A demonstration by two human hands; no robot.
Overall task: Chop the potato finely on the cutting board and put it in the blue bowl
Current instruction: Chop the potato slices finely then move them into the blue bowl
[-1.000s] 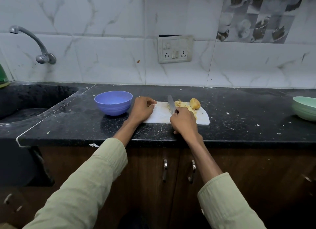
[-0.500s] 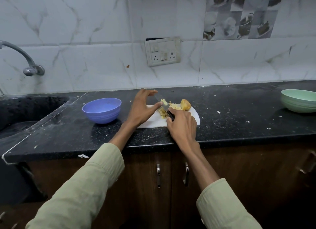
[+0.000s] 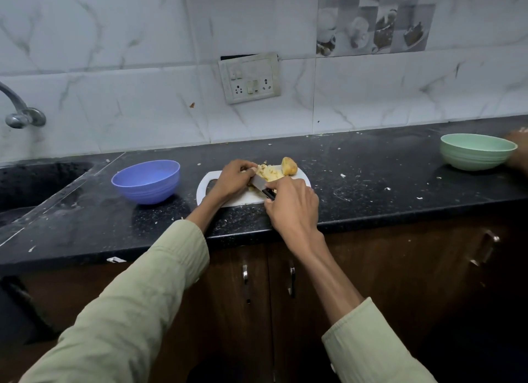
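A white cutting board (image 3: 240, 199) lies on the black counter. On its far side sit a heap of chopped yellow potato (image 3: 270, 173) and one larger uncut potato chunk (image 3: 289, 166). My right hand (image 3: 294, 205) grips the black handle of a knife (image 3: 260, 185), whose blade points up-left into the heap. My left hand (image 3: 233, 178) curls over the left edge of the heap, its fingertips against the pieces and the blade. The blue bowl (image 3: 147, 180) stands to the left of the board and looks empty.
A green bowl (image 3: 475, 151) stands at the far right of the counter, with another person's hand (image 3: 518, 154) beside it. A sink (image 3: 34, 188) and tap (image 3: 20, 112) are at the left. Potato scraps dot the counter (image 3: 371, 188). Cabinet doors are below.
My left hand rose off the board, opened, then came down onto the potato heap by the blade. The knife has tilted lower into the pieces. A hand has appeared by the green bowl.
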